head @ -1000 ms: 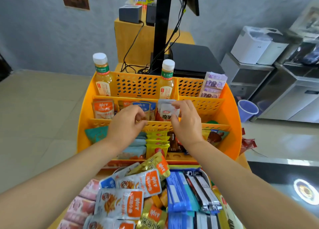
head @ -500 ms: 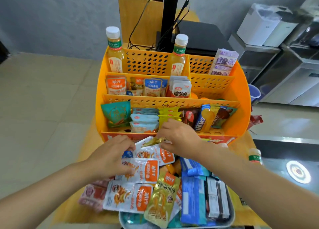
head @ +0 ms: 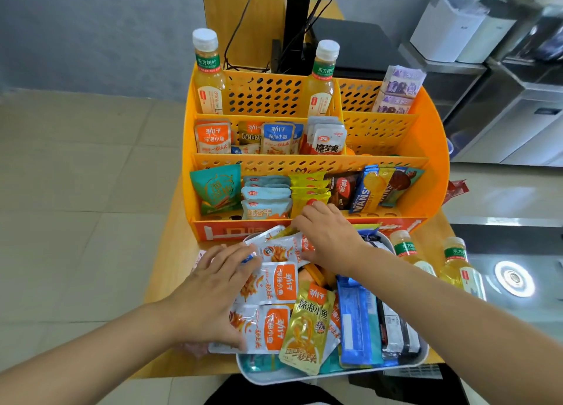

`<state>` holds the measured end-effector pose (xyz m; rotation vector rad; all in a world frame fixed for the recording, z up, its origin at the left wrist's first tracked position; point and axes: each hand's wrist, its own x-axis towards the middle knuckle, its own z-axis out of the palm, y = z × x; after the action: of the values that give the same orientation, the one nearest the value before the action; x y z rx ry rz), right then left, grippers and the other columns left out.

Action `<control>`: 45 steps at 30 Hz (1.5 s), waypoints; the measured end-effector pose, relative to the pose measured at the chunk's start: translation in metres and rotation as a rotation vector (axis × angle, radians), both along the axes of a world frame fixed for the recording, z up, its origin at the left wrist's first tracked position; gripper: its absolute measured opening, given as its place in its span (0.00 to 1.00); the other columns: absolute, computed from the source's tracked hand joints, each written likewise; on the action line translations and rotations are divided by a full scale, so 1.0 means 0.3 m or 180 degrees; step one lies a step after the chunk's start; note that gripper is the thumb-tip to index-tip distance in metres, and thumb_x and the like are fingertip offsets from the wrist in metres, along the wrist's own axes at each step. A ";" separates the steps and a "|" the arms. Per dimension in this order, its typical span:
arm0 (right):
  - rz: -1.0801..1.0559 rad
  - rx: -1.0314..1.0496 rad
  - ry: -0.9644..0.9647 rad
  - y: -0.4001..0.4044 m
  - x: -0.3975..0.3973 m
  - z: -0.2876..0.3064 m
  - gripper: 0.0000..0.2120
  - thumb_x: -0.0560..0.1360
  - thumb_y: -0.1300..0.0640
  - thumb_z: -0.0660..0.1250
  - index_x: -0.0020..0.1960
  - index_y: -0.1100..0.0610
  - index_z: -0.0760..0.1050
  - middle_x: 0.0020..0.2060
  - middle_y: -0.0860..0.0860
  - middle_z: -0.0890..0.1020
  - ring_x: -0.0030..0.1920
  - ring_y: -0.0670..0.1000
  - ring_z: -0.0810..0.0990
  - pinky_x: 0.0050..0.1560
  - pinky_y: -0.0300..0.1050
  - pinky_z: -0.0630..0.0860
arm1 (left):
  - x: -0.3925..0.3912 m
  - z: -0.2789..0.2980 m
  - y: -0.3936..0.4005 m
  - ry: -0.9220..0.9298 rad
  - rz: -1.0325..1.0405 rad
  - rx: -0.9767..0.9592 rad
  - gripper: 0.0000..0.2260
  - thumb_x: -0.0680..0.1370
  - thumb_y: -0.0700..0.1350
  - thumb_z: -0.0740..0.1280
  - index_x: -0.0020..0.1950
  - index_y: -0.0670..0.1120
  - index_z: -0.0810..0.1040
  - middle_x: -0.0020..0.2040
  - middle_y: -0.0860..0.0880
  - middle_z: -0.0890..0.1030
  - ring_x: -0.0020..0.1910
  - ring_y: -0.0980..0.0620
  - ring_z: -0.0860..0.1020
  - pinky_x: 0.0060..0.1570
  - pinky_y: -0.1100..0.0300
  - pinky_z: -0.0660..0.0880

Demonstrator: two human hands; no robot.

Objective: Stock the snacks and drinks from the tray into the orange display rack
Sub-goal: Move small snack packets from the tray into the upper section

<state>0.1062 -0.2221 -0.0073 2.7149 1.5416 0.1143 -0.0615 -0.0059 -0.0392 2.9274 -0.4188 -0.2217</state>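
Both my hands are down over the white tray. My left hand lies flat, fingers straight, on orange-and-white fish snack packets. My right hand curls over the packets at the tray's far end; whether it grips one I cannot tell. The orange display rack looks partly stocked: two bottles, several packet rows. Many packets and two juice bottles beside the tray remain.

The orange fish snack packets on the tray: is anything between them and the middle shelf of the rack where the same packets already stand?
Nothing visible blocks the way. Both hands are on the packets; only the rack's low front row lies between.
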 end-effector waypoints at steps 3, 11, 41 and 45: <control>-0.0110 0.0081 0.0029 0.005 -0.010 -0.002 0.26 0.64 0.47 0.79 0.58 0.53 0.75 0.50 0.50 0.78 0.52 0.54 0.74 0.52 0.49 0.71 | -0.005 0.008 -0.008 -0.0014 -0.0134 0.0026 0.54 0.61 0.83 0.51 0.77 0.49 0.57 0.76 0.49 0.56 0.75 0.48 0.50 0.73 0.52 0.40; -0.0625 0.0586 0.0498 -0.013 -0.013 -0.014 0.24 0.64 0.53 0.80 0.56 0.53 0.75 0.51 0.50 0.79 0.51 0.53 0.72 0.53 0.48 0.72 | 0.044 0.009 0.002 -0.0204 0.0079 0.0150 0.46 0.62 0.75 0.62 0.72 0.48 0.66 0.66 0.49 0.73 0.67 0.49 0.63 0.70 0.55 0.49; -0.0770 0.0898 0.2963 -0.026 -0.017 0.016 0.19 0.70 0.50 0.77 0.58 0.47 0.75 0.46 0.42 0.81 0.43 0.39 0.79 0.43 0.37 0.77 | 0.241 0.059 -0.146 -0.1287 0.1006 -0.0480 0.35 0.57 0.50 0.83 0.60 0.46 0.73 0.50 0.47 0.80 0.49 0.46 0.76 0.44 0.52 0.77; -0.0571 0.0803 0.2252 -0.006 -0.017 0.011 0.18 0.70 0.53 0.74 0.58 0.51 0.76 0.47 0.49 0.83 0.44 0.50 0.80 0.42 0.48 0.77 | 0.246 0.078 -0.147 -0.1521 0.0799 0.0110 0.23 0.57 0.54 0.80 0.45 0.48 0.77 0.45 0.49 0.79 0.50 0.45 0.74 0.45 0.50 0.72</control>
<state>0.1009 -0.2240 -0.0040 3.2900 1.4487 -0.7862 0.0122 -0.0500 -0.0157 3.0078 -0.1016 0.5162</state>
